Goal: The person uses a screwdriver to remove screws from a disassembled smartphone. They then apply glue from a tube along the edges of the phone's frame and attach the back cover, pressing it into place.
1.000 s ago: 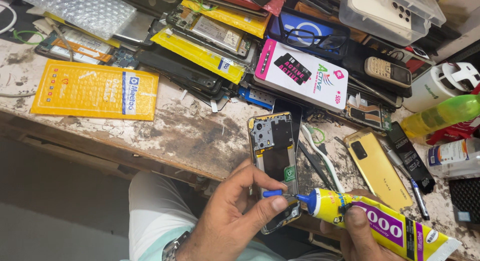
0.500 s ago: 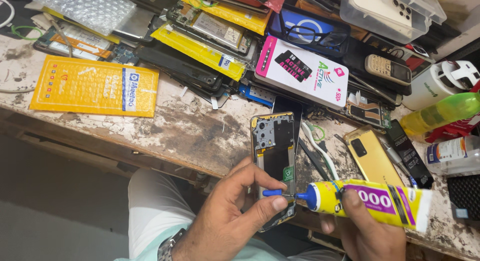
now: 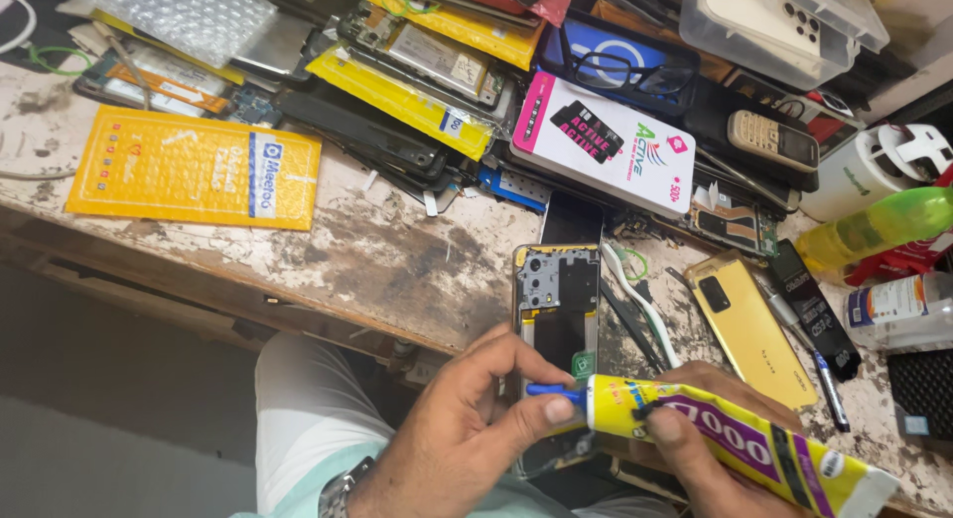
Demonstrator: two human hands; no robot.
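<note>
Presently right hand point(image 3: 695, 449) grips the glue tube point(image 3: 715, 439); left hand point(image 3: 467, 429) fingers pinch its blue nozzle point(image 3: 551, 389) at the opened phone's point(image 3: 556, 310) 6 o'clock end. Best squeezed gently, steadily.

A: Cam setup?
B: One head cam, looks steeply down over the lap, close to both hands at the surface point(image 3: 397, 270) edge.
A: Overlap w/ another view?
B: None, single view.

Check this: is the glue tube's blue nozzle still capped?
Cannot tell: the blue nozzle of the glue tube is partly covered by the left hand.
</note>
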